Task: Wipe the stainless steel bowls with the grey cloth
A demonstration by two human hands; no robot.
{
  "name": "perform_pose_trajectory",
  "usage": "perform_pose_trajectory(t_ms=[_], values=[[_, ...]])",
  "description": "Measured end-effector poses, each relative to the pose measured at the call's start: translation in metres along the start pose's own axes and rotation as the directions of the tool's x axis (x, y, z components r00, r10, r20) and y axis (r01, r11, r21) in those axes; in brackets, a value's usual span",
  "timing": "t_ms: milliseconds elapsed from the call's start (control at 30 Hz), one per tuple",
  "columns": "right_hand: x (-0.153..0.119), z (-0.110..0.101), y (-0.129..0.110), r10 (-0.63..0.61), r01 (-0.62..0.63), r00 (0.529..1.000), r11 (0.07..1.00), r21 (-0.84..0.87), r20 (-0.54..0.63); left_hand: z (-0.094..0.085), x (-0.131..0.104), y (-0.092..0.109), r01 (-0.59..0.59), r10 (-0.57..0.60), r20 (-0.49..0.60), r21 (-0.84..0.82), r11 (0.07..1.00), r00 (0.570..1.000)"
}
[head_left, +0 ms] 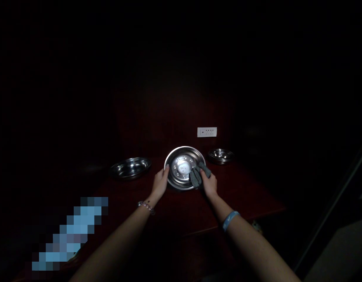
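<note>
A shiny round steel bowl is held tilted above the dark red table, its inside facing me. My left hand grips its left rim, thumb on the inner side and the other fingers hidden behind. At the lower right rim, my right hand pinches a grey-green cloth against the bowl. The cloth lies over the rim and partly inside the bowl.
A wide steel bowl sits on the table to the left. Several smaller steel bowls are nested at the right. Behind them is a white wall socket. A pixelated blue patch covers the lower left.
</note>
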State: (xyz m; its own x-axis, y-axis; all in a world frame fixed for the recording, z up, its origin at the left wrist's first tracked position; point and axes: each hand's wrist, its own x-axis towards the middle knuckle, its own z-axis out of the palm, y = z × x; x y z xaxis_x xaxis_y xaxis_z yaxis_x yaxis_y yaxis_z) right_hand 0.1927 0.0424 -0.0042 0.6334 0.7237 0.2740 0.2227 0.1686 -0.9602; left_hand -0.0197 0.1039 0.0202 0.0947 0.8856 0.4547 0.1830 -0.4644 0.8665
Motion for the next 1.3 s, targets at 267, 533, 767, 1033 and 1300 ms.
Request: perform_pose_trajectory(t_ms=[267,533,767,1033,1300], values=[[0.000,0.001,0.000,-0.008,0.008,1.000,0.999,0.051,0.001,0.000,-0.001,0.001,0.006,-0.005,0.004,-0.009,1.000,1.000],[-0.001,0.000,-0.001,-0.013,0.014,1.000,0.999,0.041,-0.005,0.003,-0.002,0.002,0.032,-0.027,0.056,-0.084,0.996,0.998],[0.000,-0.001,0.000,-0.009,0.010,0.999,1.000,0.010,-0.041,0.010,-0.005,0.001,0.002,0.020,0.179,-0.122,0.992,0.984],[0.000,-0.002,-0.001,0.004,-0.004,1.000,1.000,0.009,-0.024,0.012,-0.013,0.010,0.053,0.000,0.265,-0.196,0.979,0.964],[-0.002,-0.002,-0.003,0.022,-0.017,0.999,0.994,-0.105,0.046,0.009,-0.008,0.002,0.062,-0.026,0.203,-0.174,0.983,0.979]])
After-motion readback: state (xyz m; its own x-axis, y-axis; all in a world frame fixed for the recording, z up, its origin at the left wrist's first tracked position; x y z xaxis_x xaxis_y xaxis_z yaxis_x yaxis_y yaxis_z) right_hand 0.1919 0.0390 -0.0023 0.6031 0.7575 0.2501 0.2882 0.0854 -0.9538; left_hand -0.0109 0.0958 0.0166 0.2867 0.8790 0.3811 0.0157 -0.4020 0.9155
